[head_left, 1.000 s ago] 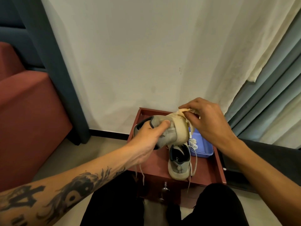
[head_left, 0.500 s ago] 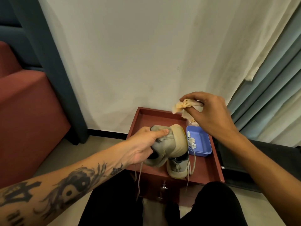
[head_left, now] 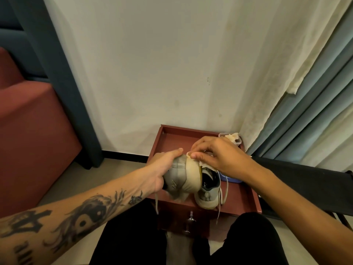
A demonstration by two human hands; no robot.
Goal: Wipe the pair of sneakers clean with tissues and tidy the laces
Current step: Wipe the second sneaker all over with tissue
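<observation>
Head view: crumpled tissue (head_left: 207, 166) against grey sneaker (head_left: 178, 181)

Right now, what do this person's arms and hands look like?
The left hand and right hand are bare: no gloves, rings or watch. No sleeves reach the forearms. The left forearm carries dark tattoos: a yin-yang circle amid swirls, blocky characters nearer the elbow, a mark by the wrist. The right forearm shows none.

The right hand (head_left: 219, 157) is covering most of the tissue (head_left: 207, 165) and nearly all of the blue tray (head_left: 232, 180). The held sneaker (head_left: 183, 180) is hiding the fingers of the left hand (head_left: 162, 169) and the far end of the other sneaker (head_left: 209, 195). Its side logo is showing up too tiny to read, tbh.
</observation>
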